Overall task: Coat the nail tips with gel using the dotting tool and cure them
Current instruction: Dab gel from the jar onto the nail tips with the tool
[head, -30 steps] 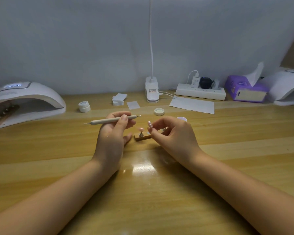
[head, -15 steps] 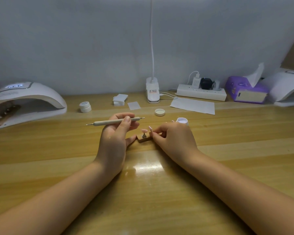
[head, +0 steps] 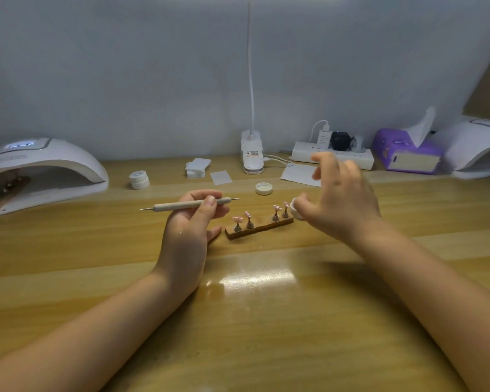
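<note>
Left hand point(head: 191, 222): pinches dotting tool point(head: 189, 205), held level above the counter point(head: 266, 321). Right hand point(head: 341, 199): raised, blurred, fingers spread and relaxed, holding nothing visible; it hides most of a small white jar point(head: 294, 208). Nail tips point(head: 277, 207): four pink, on pegs in a wooden strip point(head: 259, 229) between the hands. Curing lamp point(head: 37, 172): far left, cut off by the frame.
</note>
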`<state>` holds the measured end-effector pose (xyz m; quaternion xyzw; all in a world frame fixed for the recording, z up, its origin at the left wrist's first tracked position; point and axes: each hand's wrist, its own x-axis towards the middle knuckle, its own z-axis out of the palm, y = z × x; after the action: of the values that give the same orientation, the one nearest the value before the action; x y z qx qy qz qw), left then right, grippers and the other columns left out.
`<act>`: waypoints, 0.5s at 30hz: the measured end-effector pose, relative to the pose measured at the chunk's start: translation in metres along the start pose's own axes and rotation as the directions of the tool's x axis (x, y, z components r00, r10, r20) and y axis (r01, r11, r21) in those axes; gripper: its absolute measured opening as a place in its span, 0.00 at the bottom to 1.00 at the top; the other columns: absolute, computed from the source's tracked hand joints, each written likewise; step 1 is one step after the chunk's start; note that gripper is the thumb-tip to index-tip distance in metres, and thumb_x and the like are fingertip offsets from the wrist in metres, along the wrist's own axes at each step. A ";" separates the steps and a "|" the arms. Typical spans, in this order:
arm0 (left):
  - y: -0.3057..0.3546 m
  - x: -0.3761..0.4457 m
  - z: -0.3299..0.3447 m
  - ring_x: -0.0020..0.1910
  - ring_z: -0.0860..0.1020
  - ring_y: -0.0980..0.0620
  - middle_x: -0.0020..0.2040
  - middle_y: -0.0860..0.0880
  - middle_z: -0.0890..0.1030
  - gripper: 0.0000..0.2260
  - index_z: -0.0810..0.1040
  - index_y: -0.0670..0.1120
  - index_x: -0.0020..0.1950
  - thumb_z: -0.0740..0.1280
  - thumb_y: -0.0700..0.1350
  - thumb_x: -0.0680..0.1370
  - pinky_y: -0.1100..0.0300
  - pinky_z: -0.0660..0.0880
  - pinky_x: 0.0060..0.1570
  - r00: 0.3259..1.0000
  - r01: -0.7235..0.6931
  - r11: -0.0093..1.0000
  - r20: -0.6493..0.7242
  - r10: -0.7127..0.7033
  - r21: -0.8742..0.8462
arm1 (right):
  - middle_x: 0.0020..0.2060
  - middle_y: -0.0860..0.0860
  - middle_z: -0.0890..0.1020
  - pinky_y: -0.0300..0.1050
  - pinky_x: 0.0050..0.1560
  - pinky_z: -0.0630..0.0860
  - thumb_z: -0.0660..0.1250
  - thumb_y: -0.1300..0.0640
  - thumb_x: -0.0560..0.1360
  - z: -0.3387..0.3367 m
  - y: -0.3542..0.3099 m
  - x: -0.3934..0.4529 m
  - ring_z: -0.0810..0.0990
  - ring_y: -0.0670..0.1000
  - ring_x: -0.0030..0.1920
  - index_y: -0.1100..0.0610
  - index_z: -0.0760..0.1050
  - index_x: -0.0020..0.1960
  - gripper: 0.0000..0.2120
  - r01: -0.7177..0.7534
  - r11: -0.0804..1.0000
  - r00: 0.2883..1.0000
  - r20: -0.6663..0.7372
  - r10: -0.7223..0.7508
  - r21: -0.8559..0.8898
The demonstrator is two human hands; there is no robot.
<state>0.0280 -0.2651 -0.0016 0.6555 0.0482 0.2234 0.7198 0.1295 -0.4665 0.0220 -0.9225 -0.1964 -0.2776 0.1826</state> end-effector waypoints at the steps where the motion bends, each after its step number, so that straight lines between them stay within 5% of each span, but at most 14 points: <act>1: 0.000 0.000 0.000 0.49 0.82 0.58 0.46 0.55 0.84 0.07 0.78 0.51 0.50 0.61 0.44 0.82 0.45 0.74 0.59 1.000 -0.002 1.000 0.001 0.002 0.007 | 0.59 0.52 0.75 0.51 0.55 0.72 0.67 0.44 0.70 0.003 0.010 0.003 0.70 0.55 0.59 0.55 0.62 0.71 0.34 -0.053 0.998 0.994 0.096 0.054 -0.016; 3: 0.000 -0.001 0.000 0.50 0.82 0.57 0.47 0.55 0.84 0.07 0.78 0.51 0.51 0.61 0.45 0.81 0.45 0.74 0.60 1.000 -0.012 1.000 0.000 0.012 0.023 | 0.68 0.50 0.69 0.54 0.65 0.66 0.68 0.41 0.69 0.009 0.023 0.005 0.63 0.55 0.68 0.52 0.55 0.75 0.40 -0.152 0.988 0.948 0.286 0.136 0.033; 7: 0.000 0.000 -0.001 0.49 0.82 0.55 0.45 0.54 0.84 0.07 0.78 0.48 0.52 0.60 0.44 0.82 0.49 0.75 0.58 0.999 -0.050 0.997 -0.010 0.051 0.064 | 0.67 0.49 0.72 0.52 0.68 0.64 0.71 0.48 0.70 0.023 0.037 0.000 0.62 0.53 0.70 0.51 0.53 0.76 0.41 -0.252 0.944 0.877 0.463 0.129 0.214; 15: -0.002 0.000 -0.003 0.45 0.80 0.54 0.43 0.52 0.84 0.08 0.78 0.46 0.53 0.60 0.44 0.82 0.56 0.75 0.48 0.995 -0.099 0.989 -0.018 0.101 0.112 | 0.55 0.46 0.79 0.53 0.65 0.72 0.74 0.47 0.70 0.028 0.033 -0.004 0.73 0.51 0.63 0.53 0.58 0.75 0.40 -0.217 0.908 0.936 0.341 0.089 0.358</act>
<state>0.0272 -0.2628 -0.0040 0.6934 0.0360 0.2637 0.6696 0.1539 -0.4832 -0.0094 -0.9127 -0.2005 -0.0656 0.3500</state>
